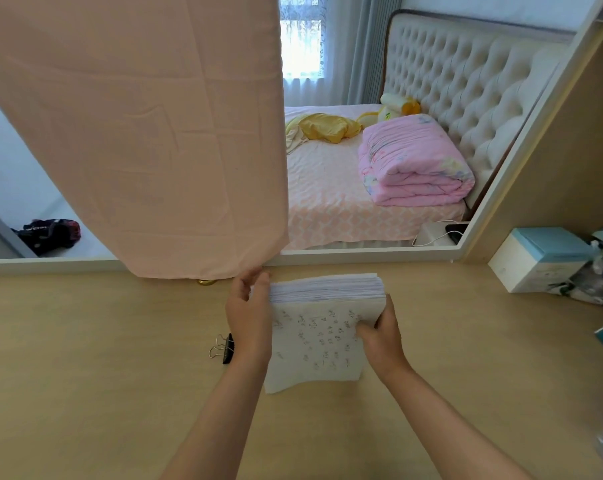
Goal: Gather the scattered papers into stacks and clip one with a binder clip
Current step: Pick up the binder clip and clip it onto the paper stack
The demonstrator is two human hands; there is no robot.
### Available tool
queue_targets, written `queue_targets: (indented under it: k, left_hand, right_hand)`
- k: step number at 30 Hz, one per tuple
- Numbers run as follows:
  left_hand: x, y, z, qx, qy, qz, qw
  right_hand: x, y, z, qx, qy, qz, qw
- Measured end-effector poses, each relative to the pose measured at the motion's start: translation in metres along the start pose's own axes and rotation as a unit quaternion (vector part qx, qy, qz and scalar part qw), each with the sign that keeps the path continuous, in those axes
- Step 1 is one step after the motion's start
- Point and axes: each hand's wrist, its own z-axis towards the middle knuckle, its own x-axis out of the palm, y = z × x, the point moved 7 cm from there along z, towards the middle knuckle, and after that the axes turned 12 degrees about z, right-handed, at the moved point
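A thick stack of white papers [322, 337] with handwriting on the sheet facing me is held upright on the wooden desk [102, 358], its top edge fanned toward the mirror. My left hand [250, 317] holds the stack's left side, fingers wrapped behind it. My right hand [379, 329] grips the right side, thumb on the front sheet. A black binder clip [224, 348] with silver wire handles lies on the desk just left of my left wrist.
A large mirror [362, 185] stands behind the desk, half draped by a pink cloth [137, 133] and reflecting a bed. A white and teal box [539, 261] and plastic-wrapped items [601, 271] sit at the right edge.
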Motion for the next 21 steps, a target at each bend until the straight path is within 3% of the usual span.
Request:
queue_targets:
  k: [4,6,10,15,21]
  left_hand:
    - [0.0,0.0,-0.004,0.017,-0.006,0.03,0.999]
    - [-0.003,0.0,-0.004,0.048,-0.008,-0.011,0.999]
    - [-0.004,0.018,-0.009,0.126,0.073,-0.043,0.988]
    - [-0.005,0.042,-0.014,0.119,0.143,0.037,0.982]
    - [-0.003,0.042,-0.002,0.095,0.131,0.116,0.98]
  right_hand:
    - [0.001,-0.003,0.0,0.016,0.008,-0.023,1.0]
    - [0.001,-0.005,0.002,0.025,0.002,-0.026,0.999]
    - [0.003,-0.002,0.001,0.03,-0.022,-0.03,0.999]
    - [0.004,-0.006,0.005,0.037,-0.038,-0.029,0.998]
    - [0.008,0.0,0.009,0.046,-0.057,-0.029,0.997]
